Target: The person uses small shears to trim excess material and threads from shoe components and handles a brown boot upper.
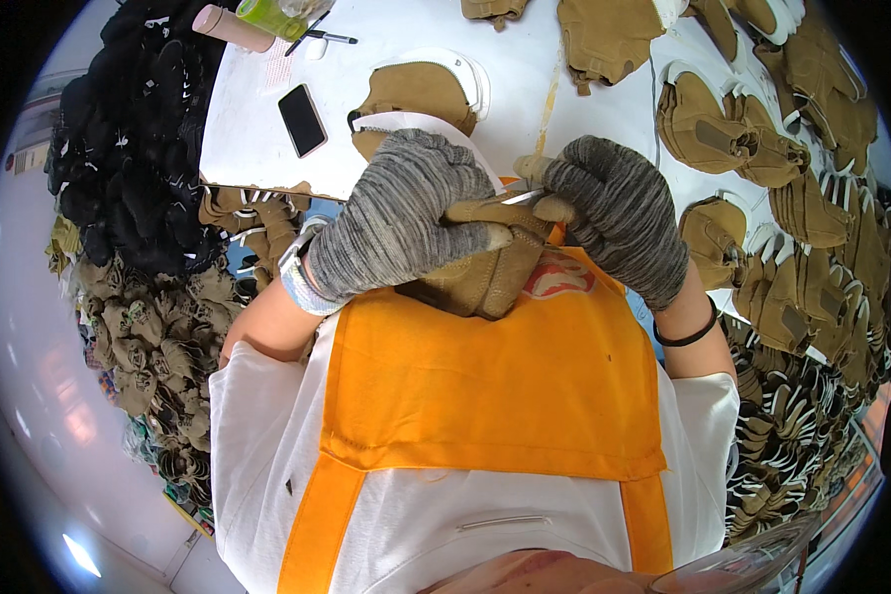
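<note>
Both my hands wear grey striped knit gloves with tan fingertips. My left hand [411, 218] is closed around a brown suede shoe upper [505, 267], its thumb pressed along the upper edge. The upper is held tilted in front of my orange apron. My right hand [614, 213] is closed at the upper's right end, pinching a thin, shiny metal tool [523, 197] against the edge. The tool's exact kind is hard to make out, as the fingers cover most of it. Just beyond my left hand, another brown upper with a white edge [421, 87] lies on the white table [257, 109].
A phone [302, 121], pens [332, 38], a pink cylinder [233, 28] and a green container [267, 15] lie at the table's far left. Brown uppers [703, 124] crowd the right side. Black pieces [134, 148] and olive bundles [163, 337] are heaped at left.
</note>
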`<state>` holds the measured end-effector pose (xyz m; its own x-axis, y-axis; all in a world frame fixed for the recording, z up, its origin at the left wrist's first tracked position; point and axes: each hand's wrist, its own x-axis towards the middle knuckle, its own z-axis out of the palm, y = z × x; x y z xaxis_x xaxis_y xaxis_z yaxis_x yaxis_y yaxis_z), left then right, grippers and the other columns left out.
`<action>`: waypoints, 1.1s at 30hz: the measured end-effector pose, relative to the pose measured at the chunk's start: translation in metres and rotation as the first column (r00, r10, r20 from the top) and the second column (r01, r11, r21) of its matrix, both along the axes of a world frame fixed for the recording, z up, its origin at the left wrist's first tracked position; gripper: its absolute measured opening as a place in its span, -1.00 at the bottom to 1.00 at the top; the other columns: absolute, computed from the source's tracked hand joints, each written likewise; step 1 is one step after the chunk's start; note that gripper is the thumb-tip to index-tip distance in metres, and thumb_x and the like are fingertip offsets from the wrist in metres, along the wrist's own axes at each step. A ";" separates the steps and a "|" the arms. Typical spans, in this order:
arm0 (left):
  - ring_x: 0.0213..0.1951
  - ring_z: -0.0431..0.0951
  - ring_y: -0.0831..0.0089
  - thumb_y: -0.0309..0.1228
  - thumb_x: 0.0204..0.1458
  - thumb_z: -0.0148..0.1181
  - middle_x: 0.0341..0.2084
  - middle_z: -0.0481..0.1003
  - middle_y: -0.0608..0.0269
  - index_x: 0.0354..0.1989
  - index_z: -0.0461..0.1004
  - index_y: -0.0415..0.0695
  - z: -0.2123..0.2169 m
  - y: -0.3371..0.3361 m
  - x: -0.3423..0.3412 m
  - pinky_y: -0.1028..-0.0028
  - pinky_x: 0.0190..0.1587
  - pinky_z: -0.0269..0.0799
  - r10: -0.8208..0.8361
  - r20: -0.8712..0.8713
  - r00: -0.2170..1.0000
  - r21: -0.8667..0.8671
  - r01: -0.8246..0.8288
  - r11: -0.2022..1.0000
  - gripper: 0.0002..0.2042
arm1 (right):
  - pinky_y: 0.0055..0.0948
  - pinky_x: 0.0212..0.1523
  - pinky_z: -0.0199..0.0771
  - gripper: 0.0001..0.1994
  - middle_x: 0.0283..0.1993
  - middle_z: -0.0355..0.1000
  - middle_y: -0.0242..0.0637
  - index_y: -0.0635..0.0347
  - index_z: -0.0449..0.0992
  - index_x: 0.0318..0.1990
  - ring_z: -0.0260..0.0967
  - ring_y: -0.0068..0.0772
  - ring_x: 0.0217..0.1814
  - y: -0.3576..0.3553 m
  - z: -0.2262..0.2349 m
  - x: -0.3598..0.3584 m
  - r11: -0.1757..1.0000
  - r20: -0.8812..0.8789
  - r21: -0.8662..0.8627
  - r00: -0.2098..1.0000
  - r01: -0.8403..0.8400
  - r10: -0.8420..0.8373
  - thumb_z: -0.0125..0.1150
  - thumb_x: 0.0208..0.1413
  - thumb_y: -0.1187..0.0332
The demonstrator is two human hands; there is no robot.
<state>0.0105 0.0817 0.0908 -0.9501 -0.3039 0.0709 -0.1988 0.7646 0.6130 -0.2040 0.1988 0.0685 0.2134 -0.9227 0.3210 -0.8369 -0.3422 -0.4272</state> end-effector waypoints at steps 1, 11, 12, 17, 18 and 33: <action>-0.31 0.45 0.18 -0.03 -0.04 0.25 -0.43 0.46 0.14 -0.33 0.54 -0.18 0.003 0.000 0.000 0.25 -0.11 0.29 0.011 0.019 1.000 0.020 -0.011 1.000 -0.60 | -0.26 -0.31 0.41 -0.70 -0.33 0.40 -0.24 0.10 0.55 -0.16 0.39 -0.20 -0.30 0.001 0.004 0.002 1.000 -0.034 -0.002 0.999 -0.011 0.011 0.24 -0.11 0.28; -0.32 0.44 0.19 -0.03 -0.02 0.23 -0.44 0.45 0.15 -0.35 0.55 -0.17 0.006 0.003 0.001 0.25 -0.12 0.29 0.028 0.024 0.999 -0.014 -0.028 1.000 -0.61 | -0.27 -0.29 0.38 -0.70 -0.32 0.39 -0.32 0.01 0.56 -0.15 0.39 -0.25 -0.31 0.006 0.005 0.012 0.997 -0.151 -0.071 0.987 0.039 -0.049 0.21 -0.12 0.29; -0.32 0.44 0.19 -0.03 -0.02 0.23 -0.44 0.45 0.14 -0.35 0.55 -0.17 0.007 0.004 0.001 0.25 -0.12 0.29 0.033 0.033 0.999 -0.003 -0.033 0.999 -0.61 | -0.27 -0.28 0.38 -0.70 -0.32 0.39 -0.32 0.00 0.57 -0.16 0.39 -0.26 -0.31 0.006 0.004 0.013 0.995 -0.146 -0.088 0.988 0.037 -0.050 0.21 -0.13 0.30; -0.31 0.44 0.19 -0.01 -0.01 0.22 -0.44 0.46 0.15 -0.33 0.55 -0.16 0.005 0.002 0.000 0.26 -0.11 0.29 0.003 0.070 0.998 0.016 -0.004 1.000 -0.60 | -0.28 -0.24 0.36 -0.72 -0.28 0.41 -0.35 -0.03 0.57 -0.19 0.39 -0.30 -0.28 0.006 0.006 0.015 0.998 -0.187 -0.054 0.981 0.036 -0.045 0.22 -0.16 0.29; -0.31 0.45 0.19 -0.01 -0.01 0.22 -0.44 0.46 0.15 -0.34 0.55 -0.16 0.002 0.001 0.001 0.26 -0.10 0.29 -0.010 0.066 0.998 0.002 0.010 1.000 -0.60 | -0.29 -0.23 0.36 -0.72 -0.27 0.41 -0.35 -0.03 0.57 -0.20 0.39 -0.31 -0.28 0.006 0.007 0.016 0.998 -0.198 -0.049 0.979 0.038 -0.047 0.22 -0.17 0.29; -0.31 0.44 0.19 -0.08 -0.11 0.36 -0.39 0.46 0.15 -0.30 0.55 -0.19 0.006 0.004 0.000 0.27 -0.13 0.30 -0.008 0.045 0.999 -0.025 0.009 1.000 -0.60 | -0.33 -0.33 0.35 -0.71 -0.33 0.37 -0.40 -0.04 0.57 -0.18 0.36 -0.34 -0.33 0.004 0.007 0.011 0.996 -0.225 -0.089 0.974 -0.021 0.001 0.22 -0.14 0.27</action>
<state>0.0100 0.0860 0.0963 -0.9550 -0.2945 0.0352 -0.2194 0.7813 0.5844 -0.1929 0.2029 0.0753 0.2997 -0.8894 0.3452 -0.9039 -0.3804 -0.1954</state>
